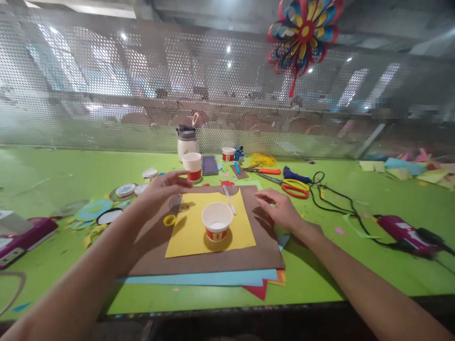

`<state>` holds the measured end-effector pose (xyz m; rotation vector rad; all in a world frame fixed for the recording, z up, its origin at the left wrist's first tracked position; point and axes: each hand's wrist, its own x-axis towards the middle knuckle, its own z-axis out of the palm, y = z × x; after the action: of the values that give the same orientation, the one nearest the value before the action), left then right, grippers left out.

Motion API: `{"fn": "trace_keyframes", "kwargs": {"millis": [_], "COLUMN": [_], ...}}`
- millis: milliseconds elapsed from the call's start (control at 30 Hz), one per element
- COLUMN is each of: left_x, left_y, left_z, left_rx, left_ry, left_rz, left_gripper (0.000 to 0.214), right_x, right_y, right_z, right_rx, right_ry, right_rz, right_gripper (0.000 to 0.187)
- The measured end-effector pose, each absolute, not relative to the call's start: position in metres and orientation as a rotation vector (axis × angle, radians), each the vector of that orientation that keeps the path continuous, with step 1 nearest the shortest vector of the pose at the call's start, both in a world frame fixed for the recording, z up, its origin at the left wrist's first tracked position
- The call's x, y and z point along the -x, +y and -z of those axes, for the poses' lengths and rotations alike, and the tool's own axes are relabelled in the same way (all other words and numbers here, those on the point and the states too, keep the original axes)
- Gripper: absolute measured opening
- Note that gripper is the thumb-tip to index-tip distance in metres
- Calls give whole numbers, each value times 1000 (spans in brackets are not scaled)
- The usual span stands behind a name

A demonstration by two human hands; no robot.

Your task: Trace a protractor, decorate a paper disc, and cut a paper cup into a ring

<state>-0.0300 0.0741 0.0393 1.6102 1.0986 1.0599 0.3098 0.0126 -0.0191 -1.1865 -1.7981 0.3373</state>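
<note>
Green worktop (362, 270), perforated screen (142, 94) behind its far edge, paper flower (304, 32) hanging above on the right. Brown board (265, 251) sits at the middle of the near edge, with blue sheet (199, 278) and red paper (258, 290) poking out underneath. Yellow sheet (188, 239) lies on the board.

Cup (217, 234) is on the yellow sheet, upright, mouth up, nearer the sheet's near edge. Pen (229, 200) lies beyond it, one end past the sheet's far edge. Yellow ring (169, 220) is on the board by the sheet's left edge; clear disc (175, 204) overlaps that edge.

Left hand (166, 190): over the board's far left corner, grip apart, fingers loosely bent. Fingertips overlap tall cup (194, 166) in view; can't tell if they touch. Right hand (280, 209): at the board's right edge, grip also apart, thumb and forefinger toward the sheet. Both clear of the cup.

Toward the far edge: bottle (187, 146), small cup (228, 154). Right of them: scissors (295, 186), glue gun (295, 175). Purple power strip (405, 232) toward the right edge, paper discs (94, 209) toward the left.
</note>
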Motion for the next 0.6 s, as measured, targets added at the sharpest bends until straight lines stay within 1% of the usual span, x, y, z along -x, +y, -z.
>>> {"fn": "trace_keyframes", "kwargs": {"millis": [33, 67, 133, 333, 467, 600], "left_x": [30, 29, 25, 5, -3, -9], "left_y": [68, 62, 53, 38, 34, 35], "left_z": [-38, -37, -38, -45, -46, -38], "left_rx": [-1629, -1643, -1676, -1785, -1871, -1884], "left_ry": [1032, 978, 880, 718, 740, 784], "left_rz": [-957, -861, -737, -514, -447, -466], "left_gripper": [58, 63, 69, 82, 90, 99], "right_x": [-311, -312, -309, -295, -292, -289], "right_y": [13, 12, 9, 1, 4, 5], "right_z": [21, 22, 23, 23, 25, 26], "right_rx": [1188, 1184, 1160, 1098, 1100, 1089], "right_ry": [-1800, -1807, -1830, -1867, -1856, -1851], "right_rz": [-337, -340, -352, -357, -342, -340], "right_gripper": [18, 18, 18, 21, 21, 20]}}
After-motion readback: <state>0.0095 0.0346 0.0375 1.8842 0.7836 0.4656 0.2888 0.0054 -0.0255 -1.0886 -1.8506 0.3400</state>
